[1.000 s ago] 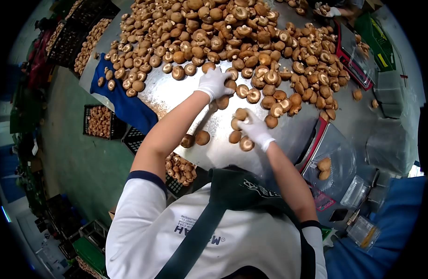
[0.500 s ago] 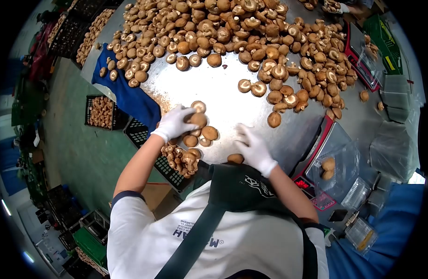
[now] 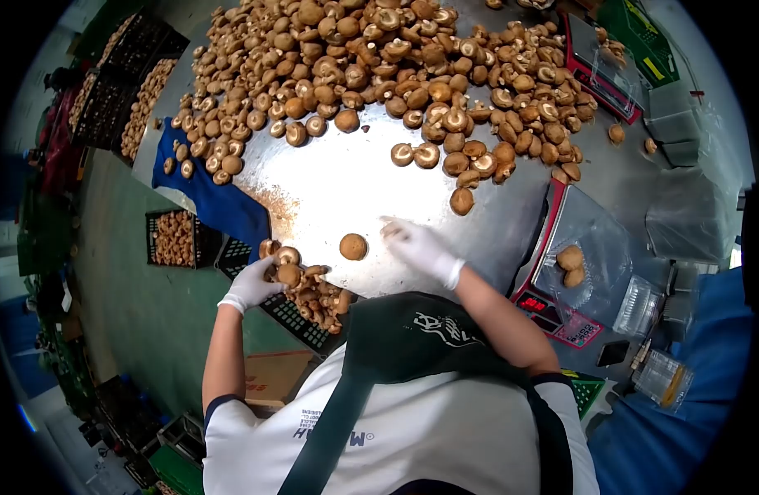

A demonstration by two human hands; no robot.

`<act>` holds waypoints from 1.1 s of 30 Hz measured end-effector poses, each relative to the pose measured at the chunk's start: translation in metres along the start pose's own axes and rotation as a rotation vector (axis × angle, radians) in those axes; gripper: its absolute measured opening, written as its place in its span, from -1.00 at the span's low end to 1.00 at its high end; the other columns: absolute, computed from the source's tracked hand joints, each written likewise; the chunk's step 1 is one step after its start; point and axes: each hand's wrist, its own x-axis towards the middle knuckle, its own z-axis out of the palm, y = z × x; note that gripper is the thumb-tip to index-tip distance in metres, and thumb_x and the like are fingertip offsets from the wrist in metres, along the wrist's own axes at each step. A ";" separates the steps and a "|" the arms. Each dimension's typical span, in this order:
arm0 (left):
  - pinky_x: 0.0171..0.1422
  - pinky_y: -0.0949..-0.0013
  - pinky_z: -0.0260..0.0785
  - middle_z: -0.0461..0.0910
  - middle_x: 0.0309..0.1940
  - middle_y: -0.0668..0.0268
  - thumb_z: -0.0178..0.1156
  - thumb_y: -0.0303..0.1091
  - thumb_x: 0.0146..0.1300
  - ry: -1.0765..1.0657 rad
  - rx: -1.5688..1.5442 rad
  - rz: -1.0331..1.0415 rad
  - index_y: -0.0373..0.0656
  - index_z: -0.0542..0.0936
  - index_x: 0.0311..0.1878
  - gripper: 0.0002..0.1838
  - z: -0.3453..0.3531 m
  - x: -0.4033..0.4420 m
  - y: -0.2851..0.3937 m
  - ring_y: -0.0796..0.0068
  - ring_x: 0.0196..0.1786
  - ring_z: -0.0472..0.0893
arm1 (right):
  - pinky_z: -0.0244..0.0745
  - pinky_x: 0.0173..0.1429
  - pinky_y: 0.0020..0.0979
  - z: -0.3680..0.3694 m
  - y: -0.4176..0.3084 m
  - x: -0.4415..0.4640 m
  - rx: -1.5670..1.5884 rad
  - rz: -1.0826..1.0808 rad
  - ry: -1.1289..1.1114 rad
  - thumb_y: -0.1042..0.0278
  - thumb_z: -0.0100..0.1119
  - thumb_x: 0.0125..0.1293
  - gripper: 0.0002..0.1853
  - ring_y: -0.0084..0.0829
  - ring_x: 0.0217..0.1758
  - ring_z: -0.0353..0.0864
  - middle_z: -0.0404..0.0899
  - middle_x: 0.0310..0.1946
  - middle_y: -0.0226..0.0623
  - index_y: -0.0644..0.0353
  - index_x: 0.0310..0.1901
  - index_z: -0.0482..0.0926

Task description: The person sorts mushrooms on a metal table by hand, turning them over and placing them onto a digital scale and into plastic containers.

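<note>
My left hand (image 3: 256,285), in a white glove, is at the table's near left edge with its fingers round mushrooms (image 3: 288,275), above a black crate (image 3: 292,318) that holds more mushrooms. One brown mushroom (image 3: 353,246) lies alone on the metal table (image 3: 313,198), between my hands. To its right is my right hand (image 3: 421,250), also gloved, its fingers curled and slightly blurred; whether something small is between them I cannot make out. A large pile of mushrooms (image 3: 346,66) covers the far part of the table.
A blue cloth (image 3: 206,194) hangs over the left edge. On the right, a red-edged scale (image 3: 553,272) carries a clear tray with mushrooms, near clear plastic boxes (image 3: 639,305) and a phone (image 3: 613,353). Another scale (image 3: 602,70) stands farther back. A filled crate (image 3: 175,238) is on the floor.
My left hand has moved left and nearer with mushrooms, from the table to over the crate's edge. My right hand has shifted slightly, its fingers now more curled. The camera view has shifted.
</note>
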 end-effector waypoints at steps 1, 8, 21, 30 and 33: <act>0.07 0.32 0.50 0.68 -0.12 0.12 0.46 -0.24 0.14 0.016 -0.044 -0.009 -0.21 0.55 0.13 -0.48 -0.002 -0.003 -0.006 0.30 -0.09 0.68 | 0.52 0.16 -0.36 -0.021 -0.008 -0.003 -0.020 0.095 0.146 0.26 0.20 0.37 -0.55 -0.27 0.01 0.65 0.65 0.00 -0.15 0.27 0.23 0.49; -0.05 0.28 0.49 0.66 -0.23 0.15 0.35 -0.20 0.25 0.231 0.066 0.010 -0.13 0.56 0.19 -0.53 -0.045 0.020 0.028 0.27 -0.23 0.62 | 0.02 0.57 -0.11 -0.138 0.080 0.028 -0.006 0.169 1.157 0.17 0.37 0.23 -0.14 0.05 0.50 0.13 0.18 0.43 0.10 0.17 0.50 0.15; 0.20 0.18 0.46 0.54 0.10 0.17 0.31 -0.10 0.23 0.231 0.215 0.548 -0.02 0.47 0.31 -0.42 0.049 0.209 0.296 0.07 0.13 0.58 | 0.31 0.32 -0.16 -0.038 0.068 0.026 -0.304 -0.335 0.562 0.25 0.45 0.06 -0.36 -0.06 0.17 0.48 0.55 0.13 -0.11 0.11 0.24 0.53; 0.04 0.09 0.53 0.62 -0.04 0.13 0.28 -0.21 0.19 0.209 0.433 0.447 -0.02 0.43 0.28 -0.44 0.102 0.259 0.342 0.03 0.02 0.63 | 0.51 -0.01 -0.38 -0.123 0.065 0.084 0.335 -0.330 1.153 0.51 0.13 0.37 -0.82 -0.38 -0.13 0.62 0.59 -0.08 -0.17 0.31 -0.03 0.56; 0.08 0.39 0.49 0.68 -0.07 0.22 0.26 -0.34 0.30 0.066 -0.286 0.460 -0.16 0.52 0.22 -0.58 0.091 0.263 0.309 0.38 -0.08 0.66 | 0.27 0.42 -0.16 -0.164 0.046 0.125 0.019 -0.277 1.029 0.43 0.14 0.31 -0.55 -0.06 0.33 0.37 0.49 0.22 -0.08 0.15 0.25 0.51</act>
